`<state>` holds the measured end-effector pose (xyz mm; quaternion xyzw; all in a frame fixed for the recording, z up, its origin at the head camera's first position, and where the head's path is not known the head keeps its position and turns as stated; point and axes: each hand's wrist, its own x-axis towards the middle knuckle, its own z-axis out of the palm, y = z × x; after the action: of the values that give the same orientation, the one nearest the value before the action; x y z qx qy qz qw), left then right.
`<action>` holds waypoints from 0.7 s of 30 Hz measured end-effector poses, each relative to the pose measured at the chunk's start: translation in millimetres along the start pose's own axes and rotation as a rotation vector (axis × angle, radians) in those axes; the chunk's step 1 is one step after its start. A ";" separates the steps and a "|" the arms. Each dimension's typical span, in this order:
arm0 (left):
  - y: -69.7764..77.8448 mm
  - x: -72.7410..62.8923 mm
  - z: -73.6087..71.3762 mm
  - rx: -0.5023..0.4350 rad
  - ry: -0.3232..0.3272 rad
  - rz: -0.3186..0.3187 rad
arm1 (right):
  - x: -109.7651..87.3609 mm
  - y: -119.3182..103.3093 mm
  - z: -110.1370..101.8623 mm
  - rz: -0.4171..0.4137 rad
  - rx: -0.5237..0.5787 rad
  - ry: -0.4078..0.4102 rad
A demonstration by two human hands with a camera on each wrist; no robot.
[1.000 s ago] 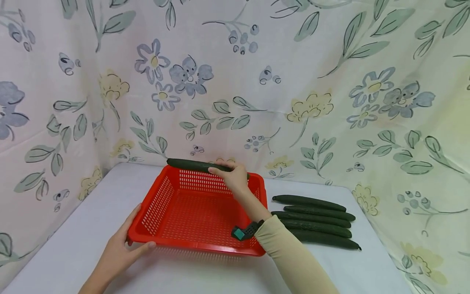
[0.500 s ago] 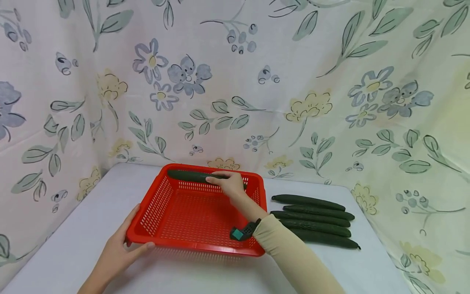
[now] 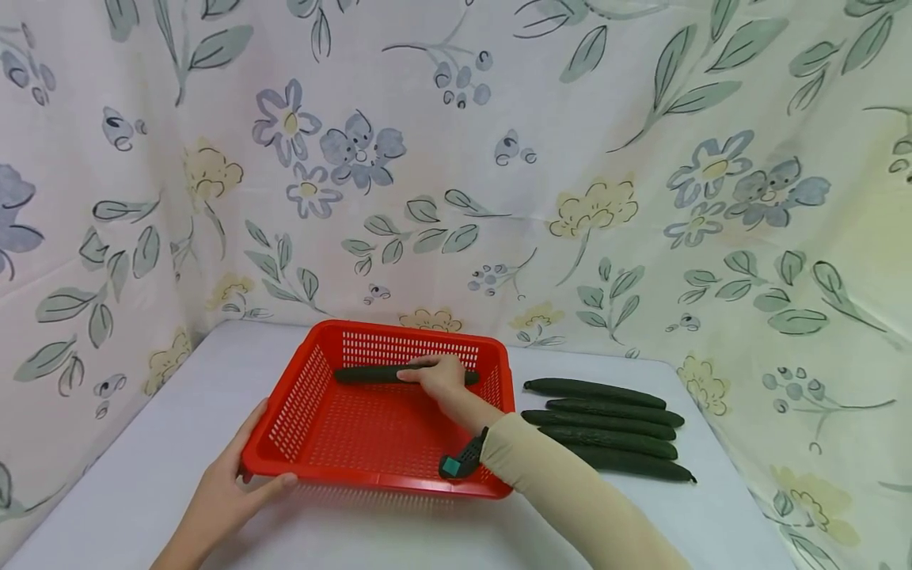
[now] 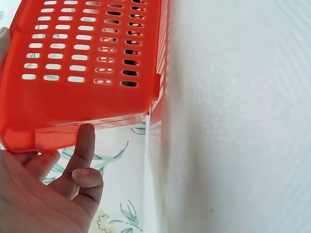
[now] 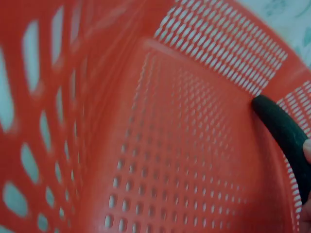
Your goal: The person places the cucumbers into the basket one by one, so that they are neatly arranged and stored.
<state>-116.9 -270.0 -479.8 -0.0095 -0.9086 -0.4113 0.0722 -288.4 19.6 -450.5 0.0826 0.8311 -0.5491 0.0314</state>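
Observation:
A long dark green cucumber (image 3: 366, 374) lies along the far wall inside the red plastic basket (image 3: 378, 480), low near its floor. My right hand (image 3: 443, 380) grips it from above, right of its middle; the right wrist view catches one end of the cucumber (image 5: 282, 126) and only a bit of fingers at the edge. At the basket's near left corner, my left hand (image 3: 226, 491) holds the rim, thumb on the near side. Seen from the left wrist, fingers of the left hand (image 4: 53, 194) curl against the underside of the basket's rim (image 4: 73, 109).
Right of the basket, several cucumbers (image 3: 606, 423) lie side by side on the white table (image 3: 399, 538). A floral curtain (image 3: 427, 158) hangs behind and at both sides. A dark strap with a green patch (image 3: 459, 463) sits on my right wrist.
My right hand has lowered the cucumber from above the far rim down into the basket. My left hand keeps its hold on the corner, and the cucumbers on the table have not moved.

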 end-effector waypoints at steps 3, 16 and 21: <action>-1.2 0.0 0.1 -0.002 -0.009 -0.003 | -0.5 4.5 2.3 0.017 -0.016 0.008; 0.9 -1.9 0.1 -0.007 -0.019 -0.004 | -0.8 12.9 4.7 0.067 -0.093 0.005; -0.1 -0.9 -0.7 -0.012 -0.024 -0.007 | -0.4 7.3 4.4 0.024 -0.064 0.007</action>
<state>-116.0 -270.6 -479.5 -0.0116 -0.9070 -0.4166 0.0599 -286.9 18.3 -458.8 0.0935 0.8472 -0.5216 0.0377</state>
